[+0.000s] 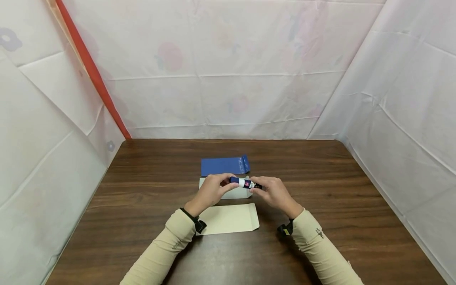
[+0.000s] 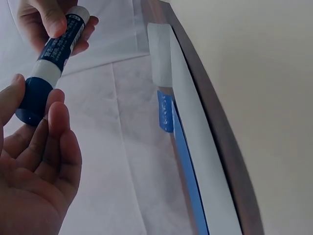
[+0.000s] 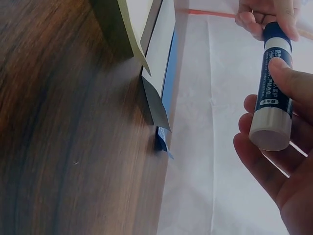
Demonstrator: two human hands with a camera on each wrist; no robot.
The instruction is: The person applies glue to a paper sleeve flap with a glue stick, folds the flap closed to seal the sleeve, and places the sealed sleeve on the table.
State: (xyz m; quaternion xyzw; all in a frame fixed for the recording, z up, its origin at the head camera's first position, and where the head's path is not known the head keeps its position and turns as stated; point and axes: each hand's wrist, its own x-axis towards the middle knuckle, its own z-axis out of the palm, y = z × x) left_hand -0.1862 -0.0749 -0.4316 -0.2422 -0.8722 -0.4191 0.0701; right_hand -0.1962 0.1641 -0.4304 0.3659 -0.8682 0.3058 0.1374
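Note:
A glue stick (image 1: 246, 183) with a dark blue cap, white band and printed blue label is held between both hands above the table. My left hand (image 1: 212, 190) pinches the cap end, as the left wrist view shows with the blue cap (image 2: 34, 100) between thumb and fingers. Around the label and white base (image 3: 271, 127), my right hand (image 1: 276, 192) grips the other end. Below the hands lies a pale grey-white envelope (image 1: 228, 194), partly covered by them. A cream envelope (image 1: 228, 219) is nearer me, its flap unfolded to the right.
Beyond the white envelope lies a blue envelope (image 1: 221, 166) with a patterned flap (image 1: 244, 164) raised at its right end. The brown wooden table (image 1: 356, 221) is bordered by white sheets (image 1: 221, 99) at the back and sides. A red strip (image 1: 92, 67) runs up the left corner.

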